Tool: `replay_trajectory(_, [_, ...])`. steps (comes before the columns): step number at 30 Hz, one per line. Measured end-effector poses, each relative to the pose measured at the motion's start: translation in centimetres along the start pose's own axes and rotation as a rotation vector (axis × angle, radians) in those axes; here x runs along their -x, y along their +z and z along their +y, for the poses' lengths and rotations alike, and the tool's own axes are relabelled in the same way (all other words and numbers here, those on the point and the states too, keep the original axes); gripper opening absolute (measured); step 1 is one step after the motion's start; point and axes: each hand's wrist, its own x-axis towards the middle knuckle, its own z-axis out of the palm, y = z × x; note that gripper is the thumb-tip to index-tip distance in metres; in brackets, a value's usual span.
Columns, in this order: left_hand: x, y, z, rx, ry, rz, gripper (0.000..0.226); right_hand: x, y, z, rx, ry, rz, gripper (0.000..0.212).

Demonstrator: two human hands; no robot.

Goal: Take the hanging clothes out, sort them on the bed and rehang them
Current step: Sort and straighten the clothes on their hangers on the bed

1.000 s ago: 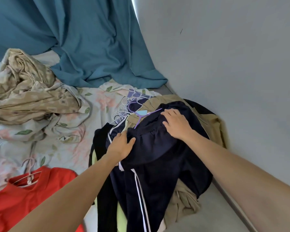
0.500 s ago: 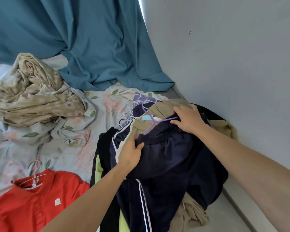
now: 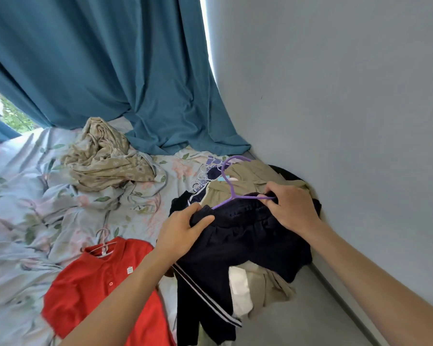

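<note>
Sorting: left hand gripping navy shorts, right hand pinching purple hanger at two o'clock; next, probably sliding hanger free.

1. Bright, even daylight enters beside the curtain (a glaring strip at its right edge).
2. Shadows are soft.
3. Wide-angle distortion bends the wall; slight blur at the bottom edge.

Pile of clothes set at bed's right edge, against wall. Shirt laid left of pile. Crumpled blanket placed behind shirt. Curtain draped behind blanket.
</note>
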Motion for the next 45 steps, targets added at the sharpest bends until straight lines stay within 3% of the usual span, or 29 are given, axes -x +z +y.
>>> replay_trajectory(7, [16.5, -12.6, 1.0, -0.029, 0.097, 0.207, 0.054, 10.8, -8.1, -16.8, -0.080, -0.094, 0.117, 0.023])
replay_trajectory(18, [45.5, -29.6, -6.3, -0.138, -0.169, 0.592, 0.040, 22.5, -9.0, -44.0, -0.299, -0.613, 0.044, 0.032])
replay_trajectory(23, [54.9, -32.7, -8.3, -0.281, -0.303, 0.771, 0.061, 25.9, -6.0, -53.0, -0.399, -0.799, -0.075, 0.033])
replay_trajectory(34, [67.4, -31.3, -11.8, -0.388, -0.649, 0.893, 0.058, 31.4, -0.5, -62.4, -0.512, -0.989, -0.313, 0.038])
replay_trajectory(39, [70.1, -31.8, -13.1, -0.390, -0.729, 0.966, 0.041, 33.8, 0.6, -65.9, -0.532, -0.981, -0.366, 0.037])
replay_trajectory(45, [73.3, -34.2, -17.4, -0.378, -0.723, 1.009, 0.037, 36.4, 3.1, -71.0, -0.541, -0.935, -0.411, 0.037])
